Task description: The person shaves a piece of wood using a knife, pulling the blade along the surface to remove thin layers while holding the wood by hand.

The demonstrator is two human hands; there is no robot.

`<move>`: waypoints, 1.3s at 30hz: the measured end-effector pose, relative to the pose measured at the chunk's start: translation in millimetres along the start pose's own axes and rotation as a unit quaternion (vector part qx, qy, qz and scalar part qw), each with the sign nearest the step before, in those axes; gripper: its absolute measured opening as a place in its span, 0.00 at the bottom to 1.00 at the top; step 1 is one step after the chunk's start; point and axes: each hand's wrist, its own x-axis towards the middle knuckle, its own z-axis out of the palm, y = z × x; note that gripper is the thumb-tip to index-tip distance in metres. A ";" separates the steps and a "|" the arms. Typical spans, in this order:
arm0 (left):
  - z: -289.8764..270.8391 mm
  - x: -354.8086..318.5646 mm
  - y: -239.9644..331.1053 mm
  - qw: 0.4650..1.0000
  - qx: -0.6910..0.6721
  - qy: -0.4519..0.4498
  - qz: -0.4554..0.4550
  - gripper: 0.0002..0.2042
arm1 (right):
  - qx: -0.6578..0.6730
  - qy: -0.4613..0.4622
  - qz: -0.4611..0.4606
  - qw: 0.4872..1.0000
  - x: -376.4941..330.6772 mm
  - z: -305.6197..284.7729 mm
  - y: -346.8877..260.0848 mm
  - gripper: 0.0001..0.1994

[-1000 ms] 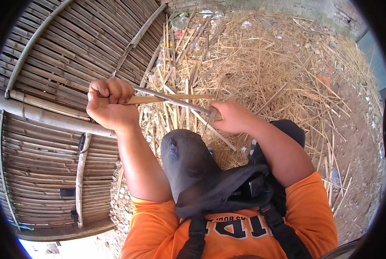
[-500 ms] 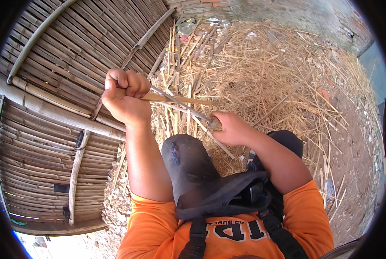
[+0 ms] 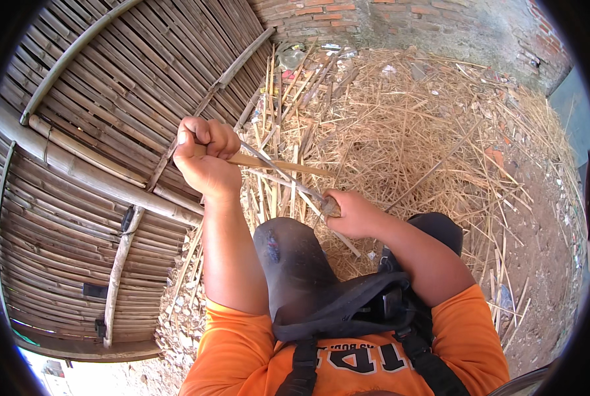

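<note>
My left hand (image 3: pixel 206 157) is raised in a fist around a flat, pale bamboo strip (image 3: pixel 285 167). The strip's free end points right, over the straw. Lower and to the right, my right hand (image 3: pixel 354 214) wraps round the thick, worn handle of a knife (image 3: pixel 278 170). Its long, narrow grey blade slants up to the left, crossing the strip just beside my left fist. The far end of the blade is hidden at that fist, so whether those fingers touch it I cannot tell.
A slatted bamboo wall (image 3: pixel 110 99) with a thick pole (image 3: pixel 97 171) rises close on the left. Straw (image 3: pixel 400 125) and loose bamboo strips (image 3: pixel 295 86) cover the ground ahead. A brick wall (image 3: pixel 414 26) stands behind them. My bent knee (image 3: pixel 288 244) is below the knife.
Both hands and the whole scene sit slightly lower in the picture, with the left hand shifted a little right. The two grips and the crossing of blade and strip look much the same.
</note>
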 end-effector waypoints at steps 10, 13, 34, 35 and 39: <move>-1.1 1.2 1.7 1.000 0.010 0.015 0.000 0.12 | -0.054 -0.017 0.075 0.996 3.9 -8.4 17.7 0.22; -0.8 1.1 0.8 1.000 -0.001 0.021 0.000 0.12 | -0.062 -0.011 0.056 0.996 4.3 -11.8 15.8 0.23; 1.5 -4.4 0.4 1.000 0.015 0.020 0.007 0.12 | -0.043 -0.023 0.035 0.998 -2.5 -15.7 0.0 0.22; 2.1 -4.8 0.4 1.000 0.017 0.019 0.006 0.12 | -0.042 -0.024 0.037 0.998 -3.0 -16.2 0.0 0.22; 3.0 -5.7 -0.4 0.999 0.022 0.020 0.013 0.13 | -0.051 0.000 -0.010 0.999 -0.8 -10.9 13.9 0.24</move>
